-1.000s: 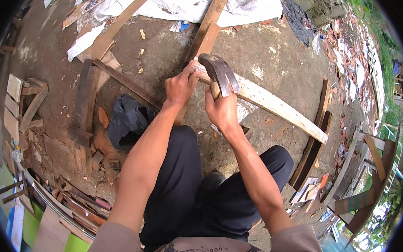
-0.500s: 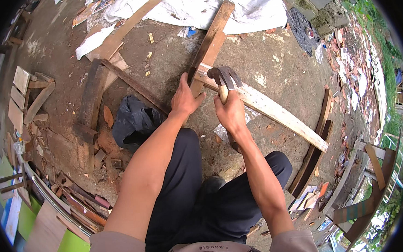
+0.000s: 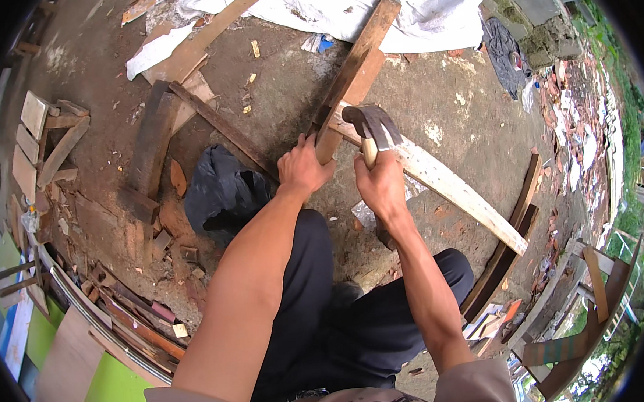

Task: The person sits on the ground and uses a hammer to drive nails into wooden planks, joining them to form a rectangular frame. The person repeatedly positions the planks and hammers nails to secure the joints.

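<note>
Ahead of left hand [image 3: 305,169]: blocked by the brown beam [image 3: 361,55].
Left of left hand: obstructed by the black plastic bag [image 3: 222,189].
Ahead of right hand [image 3: 382,186]: barred by claw hammer [image 3: 373,126] and whitish plank [image 3: 450,182].
Between both hands: a narrow gap is left over concrete ground [image 3: 342,200].
Past the plank from right hand: wider room is left.

Worn on the head, a wide fisheye camera looks down at the nearby hands [image 3: 307,169] and surrounding ground [image 3: 285,78].
</note>
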The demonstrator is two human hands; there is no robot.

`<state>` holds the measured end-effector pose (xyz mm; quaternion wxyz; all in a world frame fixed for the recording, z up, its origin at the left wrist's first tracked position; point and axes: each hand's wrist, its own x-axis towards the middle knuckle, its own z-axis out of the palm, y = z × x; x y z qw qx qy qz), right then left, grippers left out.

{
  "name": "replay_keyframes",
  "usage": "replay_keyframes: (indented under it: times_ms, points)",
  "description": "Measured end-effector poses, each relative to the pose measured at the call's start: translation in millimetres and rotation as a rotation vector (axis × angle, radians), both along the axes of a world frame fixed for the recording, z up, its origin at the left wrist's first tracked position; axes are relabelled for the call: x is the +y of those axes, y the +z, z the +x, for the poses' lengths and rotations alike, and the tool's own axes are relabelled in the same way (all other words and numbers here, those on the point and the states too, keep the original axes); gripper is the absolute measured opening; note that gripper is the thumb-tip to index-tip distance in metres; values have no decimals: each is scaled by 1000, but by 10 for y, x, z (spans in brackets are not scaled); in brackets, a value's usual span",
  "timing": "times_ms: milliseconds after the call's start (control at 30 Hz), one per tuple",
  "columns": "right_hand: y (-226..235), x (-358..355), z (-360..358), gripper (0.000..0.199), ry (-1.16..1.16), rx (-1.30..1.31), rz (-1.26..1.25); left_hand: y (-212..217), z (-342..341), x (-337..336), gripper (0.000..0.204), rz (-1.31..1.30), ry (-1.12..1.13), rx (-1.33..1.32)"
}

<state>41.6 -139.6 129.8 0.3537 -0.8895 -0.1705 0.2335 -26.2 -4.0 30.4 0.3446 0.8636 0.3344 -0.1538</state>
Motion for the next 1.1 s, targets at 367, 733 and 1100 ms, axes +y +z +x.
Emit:
replay_keyframes:
  times_ms: [367, 733, 1100]
  points:
    - [-245, -79, 30, 41, 22, -75, -46, 52, 95, -26, 88, 22, -50, 5]
    - [-132, 12, -82, 30, 54, -524, 254, -7, 72, -4, 88, 32, -13, -15]
    - [-154, 14, -282, 18, -32, -460, 319, -61, 45, 38, 87, 25, -29, -8]
